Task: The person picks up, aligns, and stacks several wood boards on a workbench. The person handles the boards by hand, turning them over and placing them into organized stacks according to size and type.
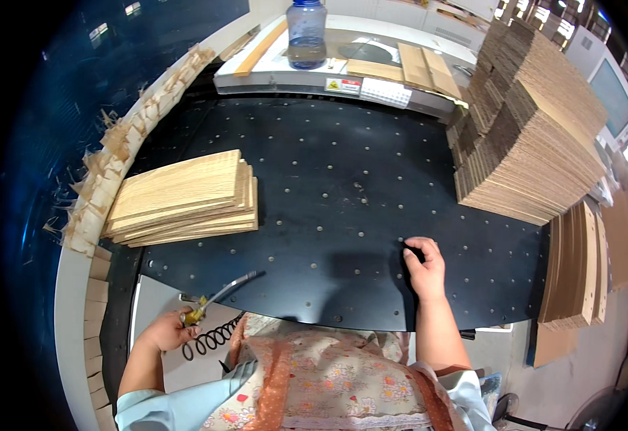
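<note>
My left hand (166, 332) is wrapped round a yellow air blow gun (197, 314) at the table's near left edge. The gun's thin bent metal nozzle points up and right over the black tabletop (314, 248). A black coiled hose (213, 336) hangs beside that hand. My right hand (426, 271) is over the near right part of the tabletop, fingers loosely curled, a gap between thumb and fingers, nothing seen in it. On the left of the table lies a stack of light wood-grain boards (181, 188), its layers slightly fanned.
Tall stacks of boards (536, 161) rise at the table's right. Brown panels (569, 266) stand beyond the right edge. A blue water jug (306, 36) and loose strips (421, 68) are on the white machine bed (271, 82) behind. A strip curtain (145, 118) runs along the left.
</note>
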